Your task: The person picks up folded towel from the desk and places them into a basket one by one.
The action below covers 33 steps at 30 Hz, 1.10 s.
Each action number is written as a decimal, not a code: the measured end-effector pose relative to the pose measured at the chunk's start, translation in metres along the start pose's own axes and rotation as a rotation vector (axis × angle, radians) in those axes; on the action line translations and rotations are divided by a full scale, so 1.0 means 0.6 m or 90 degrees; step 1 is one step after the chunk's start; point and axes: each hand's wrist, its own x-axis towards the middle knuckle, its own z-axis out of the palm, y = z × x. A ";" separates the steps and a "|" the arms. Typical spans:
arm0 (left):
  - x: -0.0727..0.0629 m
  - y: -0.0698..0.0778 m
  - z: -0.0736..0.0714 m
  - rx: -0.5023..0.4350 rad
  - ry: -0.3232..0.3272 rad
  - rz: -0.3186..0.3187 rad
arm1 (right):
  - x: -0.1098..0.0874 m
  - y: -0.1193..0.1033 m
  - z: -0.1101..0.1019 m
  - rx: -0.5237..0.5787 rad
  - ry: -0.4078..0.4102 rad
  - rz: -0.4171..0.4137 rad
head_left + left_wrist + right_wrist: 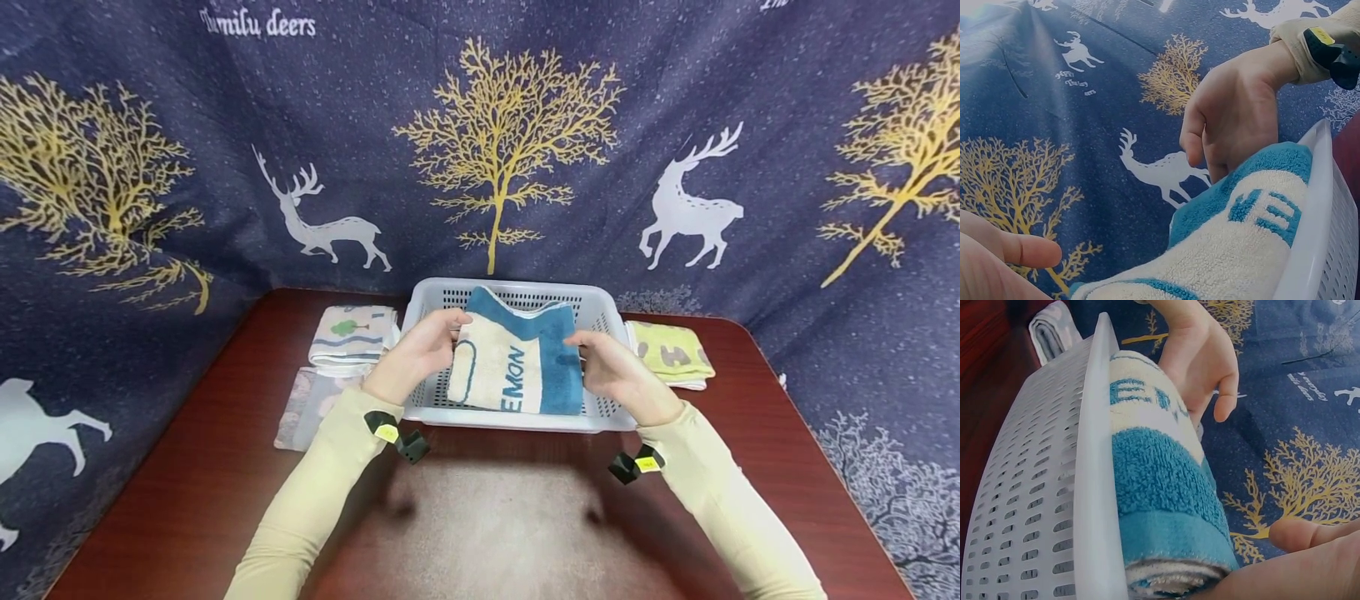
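Observation:
A folded blue and cream towel (498,367) with lettering lies in the white plastic basket (517,419), its near side against the front rim in the right wrist view. At its left end is my left hand (422,350), palm inward; the thumb stands off the cloth in the right wrist view. My right hand (618,373) is at the other end. Its thumb is likewise apart from the cloth in the left wrist view, while its fingertips (1219,165) go behind the towel. The towel hides where the fingers of both hands end.
Left of the basket lie a folded towel with a tree pattern (352,329) and a grey-pink towel (307,417). A yellow towel (671,354) lies to the right. The dark red table (247,400) backs onto a blue cloth (525,125) printed with deer and trees.

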 end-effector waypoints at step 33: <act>0.021 -0.007 0.016 0.047 0.055 -0.018 | 0.021 -0.003 0.006 -0.031 0.043 0.006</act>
